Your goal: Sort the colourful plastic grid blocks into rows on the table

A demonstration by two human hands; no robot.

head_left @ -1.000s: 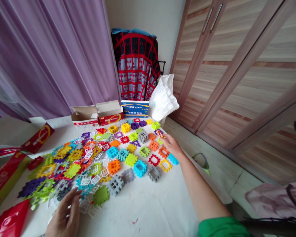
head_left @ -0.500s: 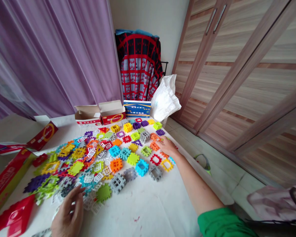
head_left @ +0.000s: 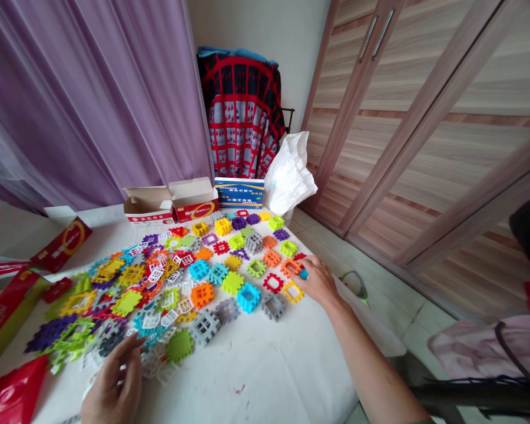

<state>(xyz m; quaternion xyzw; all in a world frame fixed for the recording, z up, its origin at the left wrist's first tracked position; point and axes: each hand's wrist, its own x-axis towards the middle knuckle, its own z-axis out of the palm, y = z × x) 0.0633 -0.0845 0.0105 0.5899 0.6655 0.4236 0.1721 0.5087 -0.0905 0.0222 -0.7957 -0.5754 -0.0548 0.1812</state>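
toothed blocks (head_left: 233, 283) spread between my left hand (head_left: 113, 380), thumb and fingers apart near white lattices (head_left: 151, 320), and my right hand (head_left: 318, 284), at a blue piece (head_left: 304, 274), whether gripping i can't tell; beyond both stands a blue box (head_left: 239, 194).

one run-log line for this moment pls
right hand: at blue block, grip unclear | left hand: by block pile, grip unclear | table: blue box beside white bag at far end
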